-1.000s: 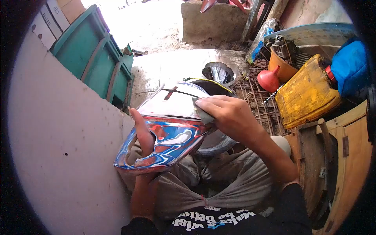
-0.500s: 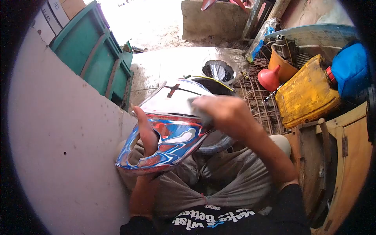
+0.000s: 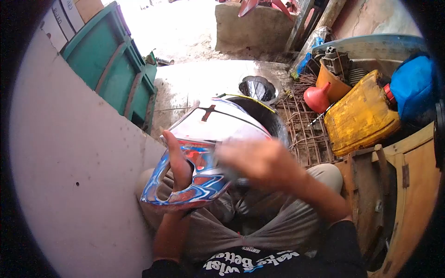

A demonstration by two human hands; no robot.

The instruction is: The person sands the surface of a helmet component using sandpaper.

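A painted shell-like panel (image 3: 227, 124) rests across my lap, white on top with a dark cross-shaped mark. Its near side has worn blue, red and white swirls and an opening. My left hand (image 3: 178, 164) reaches up through that opening and grips the panel, one digit lying over its surface; the remaining fingers are partly hidden. On the panel's right side, my right hand (image 3: 259, 160) is closed and blurred by motion, over what looks like a grey pad (image 3: 223, 160). Behind the panel sits a black basin (image 3: 278, 124), partly covered.
On the right are a yellow jerrycan (image 3: 364, 113), a red funnel (image 3: 317, 97), a blue bag (image 3: 412, 88), a rusty wire grid (image 3: 303, 125) and a wooden cabinet (image 3: 412, 185). A pale wall (image 3: 79, 157) stands close on my left. Ahead lies a scalloped shiny dish (image 3: 258, 89).
My right hand has moved down and slightly left along the panel, from its white top onto the coloured side. The left hand keeps its grip on the panel, which sits slightly lower in view.
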